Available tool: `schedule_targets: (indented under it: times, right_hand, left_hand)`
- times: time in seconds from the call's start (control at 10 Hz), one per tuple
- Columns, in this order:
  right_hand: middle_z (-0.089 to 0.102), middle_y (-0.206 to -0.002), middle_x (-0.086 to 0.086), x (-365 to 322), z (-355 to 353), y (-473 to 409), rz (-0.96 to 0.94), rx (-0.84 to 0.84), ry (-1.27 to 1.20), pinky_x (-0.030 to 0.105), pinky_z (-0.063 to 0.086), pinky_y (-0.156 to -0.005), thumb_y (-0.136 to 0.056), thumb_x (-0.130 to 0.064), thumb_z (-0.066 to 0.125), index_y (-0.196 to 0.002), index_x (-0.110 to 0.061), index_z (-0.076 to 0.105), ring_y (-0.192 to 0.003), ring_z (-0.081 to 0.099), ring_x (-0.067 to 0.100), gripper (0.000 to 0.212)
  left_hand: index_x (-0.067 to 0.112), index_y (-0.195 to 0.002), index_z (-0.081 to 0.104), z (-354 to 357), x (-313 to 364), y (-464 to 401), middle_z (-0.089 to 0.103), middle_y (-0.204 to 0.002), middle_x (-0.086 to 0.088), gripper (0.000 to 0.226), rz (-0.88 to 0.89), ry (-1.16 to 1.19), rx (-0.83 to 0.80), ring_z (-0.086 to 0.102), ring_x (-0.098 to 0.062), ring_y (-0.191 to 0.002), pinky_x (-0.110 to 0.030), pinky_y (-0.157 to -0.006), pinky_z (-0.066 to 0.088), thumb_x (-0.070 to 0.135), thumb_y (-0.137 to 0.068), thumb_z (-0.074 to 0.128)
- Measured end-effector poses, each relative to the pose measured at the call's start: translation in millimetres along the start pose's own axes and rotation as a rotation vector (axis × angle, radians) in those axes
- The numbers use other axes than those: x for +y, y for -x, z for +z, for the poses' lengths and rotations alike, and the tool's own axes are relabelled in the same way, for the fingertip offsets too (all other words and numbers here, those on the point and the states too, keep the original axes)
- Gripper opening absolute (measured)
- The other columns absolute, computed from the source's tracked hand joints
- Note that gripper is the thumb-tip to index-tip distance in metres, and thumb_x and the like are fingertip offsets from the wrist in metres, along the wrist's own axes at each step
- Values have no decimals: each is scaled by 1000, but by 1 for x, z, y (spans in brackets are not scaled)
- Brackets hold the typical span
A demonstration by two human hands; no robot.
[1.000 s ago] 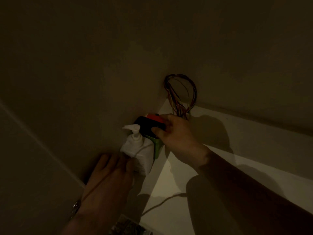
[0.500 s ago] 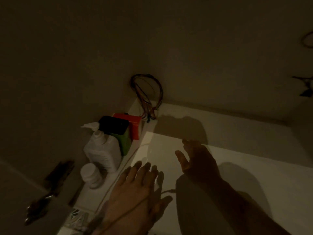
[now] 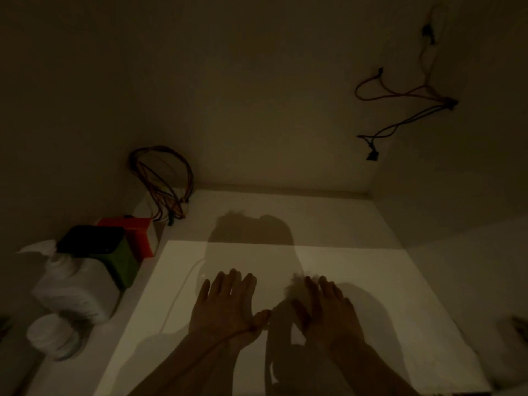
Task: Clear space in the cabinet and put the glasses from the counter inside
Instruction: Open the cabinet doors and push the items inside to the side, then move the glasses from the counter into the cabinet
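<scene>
I look into a dim cabinet with a white shelf floor (image 3: 357, 275). My left hand (image 3: 225, 307) and my right hand (image 3: 325, 312) lie side by side over the middle of the shelf, palms down, fingers spread, holding nothing. Pushed against the left wall stand a white pump bottle (image 3: 74, 284), a black-topped green box (image 3: 111, 255), a red box (image 3: 137, 232) and a small white jar (image 3: 53, 334). No glasses are in view.
A loop of coloured wires (image 3: 163, 181) hangs in the back left corner. More wires (image 3: 405, 110) dangle on the back wall at upper right. A thin white cord (image 3: 183, 284) runs along the shelf near my left hand.
Both hands have left the bottle and boxes at the left wall and moved right to the middle of the shelf. The view has swung right, showing more of the cabinet.
</scene>
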State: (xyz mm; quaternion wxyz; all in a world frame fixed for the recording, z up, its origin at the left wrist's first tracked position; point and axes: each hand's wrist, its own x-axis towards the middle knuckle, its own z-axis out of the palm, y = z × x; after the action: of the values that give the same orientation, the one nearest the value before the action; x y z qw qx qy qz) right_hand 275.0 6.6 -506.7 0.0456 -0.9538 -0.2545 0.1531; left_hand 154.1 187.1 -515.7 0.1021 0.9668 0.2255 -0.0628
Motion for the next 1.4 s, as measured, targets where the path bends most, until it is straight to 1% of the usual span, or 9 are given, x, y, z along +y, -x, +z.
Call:
schedule_targets:
  times: [0.2,0.3,0.5,0.6,0.8,0.9,1.2,1.3,1.4]
  right_hand:
    - [0,-169,2,-7,-15,6,-8,-45,-27,48,5,-123,-99,-64,22,-159,-33,3,-155,0,26,70]
    - [7,-168,6,-13,-31,29,-50,-52,-22,51,13,-122,-99,-64,22,-158,-31,10,-153,9,30,69]
    - [14,-167,10,-31,-103,106,-63,-158,24,51,21,-120,-103,-56,25,-158,-26,16,-151,16,33,63]
    - [23,-163,11,-40,-160,151,-73,-193,-12,50,27,-116,-104,-52,30,-156,-25,23,-146,25,34,59]
    - [27,-162,8,-66,-308,248,-32,-295,13,47,26,-117,-102,-51,32,-155,-25,26,-144,29,31,59]
    - [48,-146,13,-77,-384,298,-6,-295,32,47,33,-111,-101,-54,28,-141,-19,45,-132,43,32,56]
    - [9,-168,7,-67,-579,449,-106,-253,-39,49,19,-121,-101,-54,31,-158,-25,15,-152,14,30,66]
    - [19,-165,3,-60,-616,484,-124,-214,-34,49,21,-119,-98,-56,37,-155,-28,26,-150,19,25,64]
    - [16,-167,3,-51,-659,517,-116,-170,-33,52,17,-120,-95,-61,39,-151,-33,31,-151,18,24,63]
  left_hand:
    - [39,-155,-3,-16,4,-5,-1,-167,1,105,-21,-1,-130,-3,-24,-152,-46,-122,-1,94,-69,18]
    - [36,-156,1,-39,12,11,5,-166,1,117,-20,-4,-171,3,-23,-152,-45,-121,5,99,-57,4]
    - [34,-156,0,-115,38,76,5,-166,-2,93,14,-57,-310,4,-25,-151,-45,-121,5,78,-84,38]
    - [36,-156,-3,-167,56,120,2,-166,1,92,5,-28,-348,0,-23,-152,-42,-122,2,78,-83,34]
    - [38,-156,2,-310,101,204,2,-166,4,93,-33,61,-435,0,-20,-152,-41,-122,2,83,-80,31]
    - [38,-156,7,-387,124,249,11,-166,1,91,-43,47,-418,9,-22,-151,-43,-122,10,83,-80,27]
    - [46,-153,5,-606,200,390,7,-165,11,81,-99,111,-391,10,-17,-150,-41,-122,10,76,-85,36]
    - [42,-155,4,-665,215,421,7,-165,5,79,-69,155,-452,12,-20,-151,-40,-122,10,71,-90,38]
    - [6,-153,-16,-747,217,448,-22,-155,-34,81,83,361,-805,-13,-53,-143,-64,-115,-7,-13,-95,37]
